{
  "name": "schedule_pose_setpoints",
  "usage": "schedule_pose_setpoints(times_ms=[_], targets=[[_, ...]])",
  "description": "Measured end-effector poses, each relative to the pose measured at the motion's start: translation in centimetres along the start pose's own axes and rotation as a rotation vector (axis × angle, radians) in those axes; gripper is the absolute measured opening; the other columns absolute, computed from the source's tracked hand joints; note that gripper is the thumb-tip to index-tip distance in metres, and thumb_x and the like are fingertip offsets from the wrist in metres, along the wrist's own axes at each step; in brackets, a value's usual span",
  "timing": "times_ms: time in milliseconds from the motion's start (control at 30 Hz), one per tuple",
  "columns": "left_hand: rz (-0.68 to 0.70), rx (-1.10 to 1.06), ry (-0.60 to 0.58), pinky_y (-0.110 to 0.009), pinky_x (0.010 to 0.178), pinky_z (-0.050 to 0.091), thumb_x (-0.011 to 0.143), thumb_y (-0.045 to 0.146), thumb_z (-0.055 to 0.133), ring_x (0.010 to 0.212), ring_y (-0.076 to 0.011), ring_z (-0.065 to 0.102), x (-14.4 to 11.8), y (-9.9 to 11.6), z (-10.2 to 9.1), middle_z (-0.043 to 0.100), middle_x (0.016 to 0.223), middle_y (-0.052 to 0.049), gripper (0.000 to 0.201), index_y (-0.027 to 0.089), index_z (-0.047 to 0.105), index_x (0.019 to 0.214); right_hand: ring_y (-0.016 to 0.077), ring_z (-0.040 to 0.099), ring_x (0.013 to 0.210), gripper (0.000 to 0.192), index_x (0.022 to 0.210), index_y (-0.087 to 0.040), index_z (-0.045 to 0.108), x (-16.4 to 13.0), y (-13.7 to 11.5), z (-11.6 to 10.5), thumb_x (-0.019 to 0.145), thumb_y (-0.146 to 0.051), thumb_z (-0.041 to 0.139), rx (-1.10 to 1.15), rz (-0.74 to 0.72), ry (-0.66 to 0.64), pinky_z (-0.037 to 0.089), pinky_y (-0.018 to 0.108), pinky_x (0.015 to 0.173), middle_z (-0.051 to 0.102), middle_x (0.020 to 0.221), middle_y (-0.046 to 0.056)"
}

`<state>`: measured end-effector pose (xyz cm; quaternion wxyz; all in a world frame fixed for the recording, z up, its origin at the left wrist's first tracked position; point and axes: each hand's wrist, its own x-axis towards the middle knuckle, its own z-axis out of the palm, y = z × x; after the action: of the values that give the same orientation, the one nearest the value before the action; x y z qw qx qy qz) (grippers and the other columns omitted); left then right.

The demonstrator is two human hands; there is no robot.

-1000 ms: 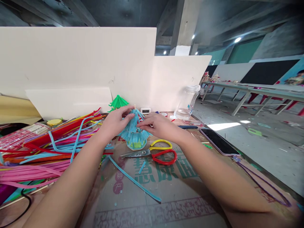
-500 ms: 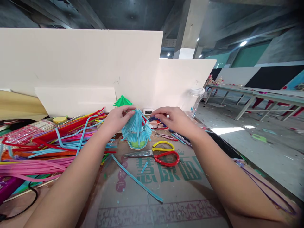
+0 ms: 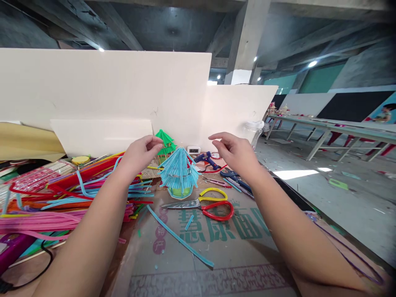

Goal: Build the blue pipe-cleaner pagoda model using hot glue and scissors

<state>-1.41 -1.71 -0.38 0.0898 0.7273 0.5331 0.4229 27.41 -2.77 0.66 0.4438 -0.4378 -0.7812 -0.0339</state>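
A light-blue pagoda-like model (image 3: 179, 171) of pipe cleaners, with a tiered roof and green base, stands upright between my hands. My left hand (image 3: 144, 152) hovers to its upper left, fingers loosely curved and holding nothing, near a green tiered model (image 3: 165, 142) standing behind. To the upper right, my right hand (image 3: 233, 152) is raised with thumb and forefinger apart, nothing between them. In front of the blue model lie scissors (image 3: 198, 203) with one yellow and one red handle. A long blue pipe cleaner (image 3: 179, 237) and a short blue piece (image 3: 189, 222) lie nearer me.
Bundles of coloured pipe cleaners (image 3: 58, 214) cover the left side. A blue glue gun (image 3: 208, 160), small white clock (image 3: 193, 150) and pliers (image 3: 218, 182) lie behind the scissors. A clear lidded jug (image 3: 253, 131) stands at the back right, before white boards (image 3: 105, 86).
Both hands have moved away from the blue model's top, the left to the left and the right to the right. The model stays standing. The view has tilted up slightly.
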Motion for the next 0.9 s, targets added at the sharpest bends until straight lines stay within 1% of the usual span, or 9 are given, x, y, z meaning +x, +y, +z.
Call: schedule_pose_setpoints(times_ms=[100,267,333,400,467,533,633,767,900], targets=[[0.024,-0.019,-0.139,-0.033,0.082,0.05,0.083,0.054,0.055,0.095,-0.0224,0.066,0.0,-0.5,0.6,0.072,0.107,-0.007,0.046,0.02,0.066,0.113,0.0135,0.047,0.053,0.03,0.106,-0.017,0.071,0.0,0.3,0.1,0.093,-0.032,0.048,-0.042,0.006,-0.008,0.035,0.028,0.058,0.059,0.061,0.0],[0.049,0.086,-0.187,-0.032,0.069,0.049,0.081,0.055,0.056,0.082,-0.0227,0.065,-0.4,0.3,0.7,0.072,0.091,-0.005,0.038,0.022,0.071,0.092,0.0133,0.048,0.056,0.026,0.1,-0.018,0.072,0.1,0.3,0.4,0.091,-0.031,0.051,0.01,0.024,-0.074,0.036,0.027,0.058,0.059,0.063,0.0],[0.057,0.12,-0.194,-0.032,0.066,0.048,0.083,0.055,0.052,0.076,-0.0218,0.063,-0.7,1.2,0.6,0.07,0.081,-0.004,0.039,0.021,0.071,0.087,0.013,0.05,0.057,0.026,0.101,-0.018,0.07,0.2,0.0,0.5,0.09,-0.035,0.053,0.19,0.083,-0.085,0.039,0.027,0.058,0.057,0.064,-0.001],[0.074,0.068,-0.222,-0.033,0.069,0.049,0.086,0.054,0.049,0.077,-0.0217,0.063,-1.1,2.2,0.6,0.071,0.083,-0.004,0.041,0.02,0.072,0.093,0.0127,0.053,0.059,0.029,0.105,-0.018,0.066,0.2,-0.5,0.5,0.088,-0.04,0.056,0.521,0.14,-0.097,0.046,0.029,0.063,0.056,0.068,-0.002],[0.1,-0.101,-0.272,-0.034,0.074,0.051,0.086,0.051,0.053,0.087,-0.0219,0.065,-1.5,3.2,1.0,0.073,0.103,-0.006,0.043,0.022,0.068,0.114,0.013,0.058,0.067,0.032,0.109,-0.02,0.062,0.1,-1.4,0.6,0.088,-0.044,0.058,0.862,0.165,-0.125,0.052,0.032,0.074,0.056,0.076,-0.001],[0.121,-0.307,-0.372,-0.034,0.078,0.054,0.083,0.048,0.061,0.096,-0.0216,0.066,-2.0,4.2,1.6,0.063,0.132,-0.007,0.056,0.027,0.055,0.134,0.0144,0.061,0.079,0.032,0.109,-0.023,0.06,-0.1,-2.3,0.7,0.087,-0.046,0.059,1.044,0.165,-0.148,0.053,0.034,0.085,0.057,0.086,0.001],[0.132,-0.515,-0.553,-0.034,0.082,0.055,0.081,0.042,0.066,0.101,-0.0211,0.066,-2.7,5.7,3.3,0.05,0.147,-0.009,0.067,0.029,0.045,0.143,0.0172,0.062,0.089,0.036,0.111,-0.024,0.057,-0.5,-3.6,0.9,0.088,-0.052,0.053,1.06,0.158,-0.166,0.053,0.035,0.089,0.059,0.095,0.005],[0.149,-0.565,-0.734,-0.037,0.083,0.056,0.082,0.036,0.065,0.096,-0.0224,0.069,-4.1,7.3,6.7,0.055,0.141,-0.009,0.061,0.027,0.048,0.14,0.0175,0.062,0.094,0.042,0.114,-0.023,0.054,-0.9,-4.2,0.9,0.09,-0.057,0.046,1.021,0.111,-0.187,0.053,0.036,0.092,0.06,0.1,0.006],[0.145,-0.483,-0.627,-0.041,0.088,0.055,0.078,0.033,0.068,0.103,-0.0267,0.068,-5.6,7.3,10.5,0.066,0.127,-0.009,0.06,0.027,0.054,0.136,0.0169,0.062,0.094,0.045,0.115,-0.024,0.056,-0.9,-4.4,0.4,0.091,-0.06,0.044,1.016,0.073,-0.177,0.053,0.035,0.093,0.061,0.099,0.006]])
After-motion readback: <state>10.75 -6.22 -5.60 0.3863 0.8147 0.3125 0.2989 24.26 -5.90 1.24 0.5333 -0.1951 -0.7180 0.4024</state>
